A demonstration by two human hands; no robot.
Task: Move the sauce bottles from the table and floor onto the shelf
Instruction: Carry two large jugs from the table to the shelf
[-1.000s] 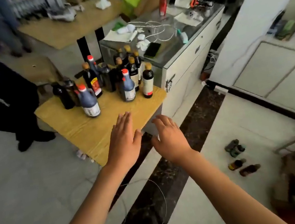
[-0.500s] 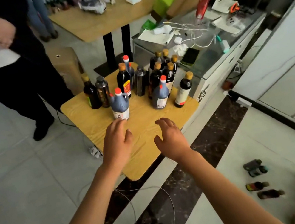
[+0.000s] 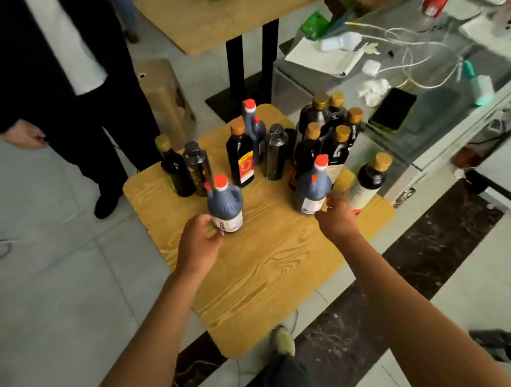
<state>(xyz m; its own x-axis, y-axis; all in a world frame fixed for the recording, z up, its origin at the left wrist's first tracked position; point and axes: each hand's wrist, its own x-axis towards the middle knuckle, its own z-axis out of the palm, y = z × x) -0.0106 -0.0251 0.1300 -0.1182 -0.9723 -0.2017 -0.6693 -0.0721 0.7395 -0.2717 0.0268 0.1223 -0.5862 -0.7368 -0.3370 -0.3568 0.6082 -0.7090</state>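
Note:
Several sauce bottles stand at the far end of a small wooden table (image 3: pixel 262 277). Nearest me are two blue jugs with red caps. My left hand (image 3: pixel 199 242) grips the base of the left blue jug (image 3: pixel 225 202) from its left side. My right hand (image 3: pixel 337 218) curls its fingers against the lower right of the right blue jug (image 3: pixel 312 185). Just right of that hand stands a white-labelled bottle (image 3: pixel 370 181) with a gold cap. Behind the jugs are dark bottles (image 3: pixel 242 158) with gold or black caps. More bottles (image 3: pixel 496 345) lie on the floor at bottom right. No shelf is in view.
A person in dark clothes (image 3: pixel 65 90) stands at the table's far left corner. A glass counter (image 3: pixel 444 112) with cables and a phone borders the table on the right. A plastic stool (image 3: pixel 165 96) and a second wooden table (image 3: pixel 232 9) stand behind. Cables run across the floor underfoot.
I have stepped closer to the table. Both hands reached forward from over the bare tabletop and now each touches a blue jug.

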